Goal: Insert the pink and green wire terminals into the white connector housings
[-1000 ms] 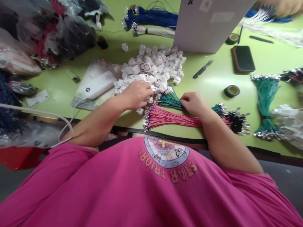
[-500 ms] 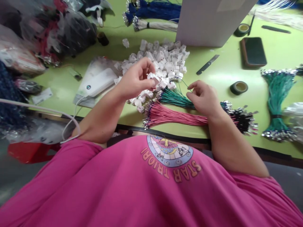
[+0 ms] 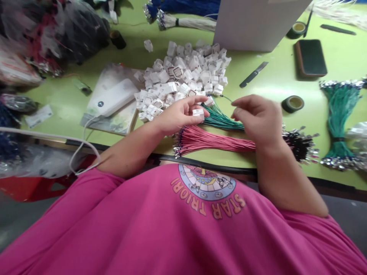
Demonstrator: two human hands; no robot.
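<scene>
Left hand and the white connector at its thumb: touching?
Touching. The head view shows the white connector held against the thumb of the left hand, no gap visible.

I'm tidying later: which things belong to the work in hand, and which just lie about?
Work in hand: white connector in left hand; green wire at right hand; connector pile; central green bundle; possibly pink bundle.

Apparently lying about: knife; phone; nearest tape roll; white corded device; far-right green bundle.

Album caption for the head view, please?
Left hand holds a small white plastic block; right hand pinches a thin green wire.
</scene>
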